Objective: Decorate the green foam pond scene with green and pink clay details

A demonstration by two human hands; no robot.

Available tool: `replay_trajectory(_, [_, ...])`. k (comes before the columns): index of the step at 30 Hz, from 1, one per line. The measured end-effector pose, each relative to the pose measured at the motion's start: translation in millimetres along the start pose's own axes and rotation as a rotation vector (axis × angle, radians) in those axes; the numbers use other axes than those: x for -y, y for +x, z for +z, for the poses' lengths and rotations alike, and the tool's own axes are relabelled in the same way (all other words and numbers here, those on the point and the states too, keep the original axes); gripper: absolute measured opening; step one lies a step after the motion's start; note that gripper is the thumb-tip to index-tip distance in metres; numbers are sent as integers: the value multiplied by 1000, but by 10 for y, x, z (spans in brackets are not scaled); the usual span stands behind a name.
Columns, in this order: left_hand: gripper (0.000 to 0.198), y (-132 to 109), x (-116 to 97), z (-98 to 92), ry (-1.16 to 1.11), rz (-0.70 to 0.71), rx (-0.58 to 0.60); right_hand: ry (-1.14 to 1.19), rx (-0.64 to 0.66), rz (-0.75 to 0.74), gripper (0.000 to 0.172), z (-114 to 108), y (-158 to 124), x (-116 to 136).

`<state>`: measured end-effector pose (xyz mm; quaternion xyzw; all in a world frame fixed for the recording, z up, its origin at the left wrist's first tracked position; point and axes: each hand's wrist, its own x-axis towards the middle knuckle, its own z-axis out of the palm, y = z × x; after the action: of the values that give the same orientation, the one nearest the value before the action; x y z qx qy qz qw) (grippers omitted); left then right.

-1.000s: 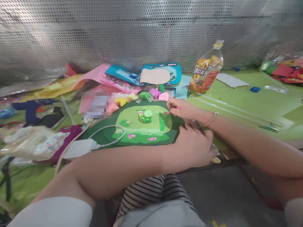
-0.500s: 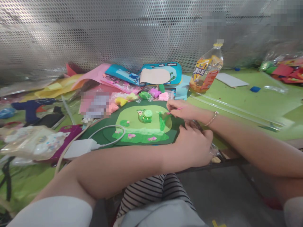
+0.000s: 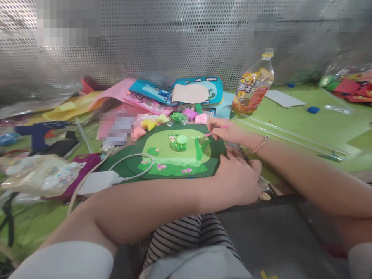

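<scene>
Pinched in my right hand [image 3: 222, 130] is a thin pink modelling tool [image 3: 208, 135]. Its tip points left, just above the upright green clay stalks [image 3: 199, 149] on the picture board. The dark green board [image 3: 116, 159] carries a light green panel with a round green clay piece [image 3: 182, 140] at its middle, and a ruffled green clay strip [image 3: 174, 168] with small pink-purple flowers along the front. My left hand [image 3: 240, 176] lies over the board's right front corner, fingers stretched forward and slightly bent. Crumpled clear plastic shows beside and beneath it.
Behind the board lie bags of coloured clay [image 3: 178, 117] and a blue booklet [image 3: 215, 91]. A drink bottle [image 3: 252, 87] stands at back right, near clear rods [image 3: 296, 135]. On the left are a white charger [image 3: 99, 182] with a cable crossing the board, and a blue glue gun [image 3: 36, 133].
My right hand has lifted slightly up and right with the pink modelling tool, drawing its tip back from the green stalks. My left hand stays in place.
</scene>
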<state>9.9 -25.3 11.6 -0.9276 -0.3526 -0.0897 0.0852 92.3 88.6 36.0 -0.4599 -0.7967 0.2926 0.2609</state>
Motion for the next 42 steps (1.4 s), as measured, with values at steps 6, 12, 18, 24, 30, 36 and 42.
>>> replay_trajectory(6, [47,-4,-3,5,8,-6,-28,-17,68,26,10,11,-40,55])
replay_trajectory(12, [47,-8,4,-5,10,3,-25,-110,46,23,5,23,-49,58])
replay_trajectory(18, [48,3,9,-6,-1,-2,-8,19,37,83,9,36,4,-18])
replay_trajectory(24, [47,-1,6,-14,-1,6,15,92,-58,-112,19,-30,74,-108])
replay_trajectory(30, [46,-1,5,-11,-12,2,2,-368,144,-405,29,-158,21,-117])
replay_trajectory(36, [47,-1,5,-20,-16,-7,3,-514,231,-484,28,-164,30,-156])
replay_trajectory(42, [47,-3,3,3,-6,-3,-9,-536,227,-499,30,-155,22,-149])
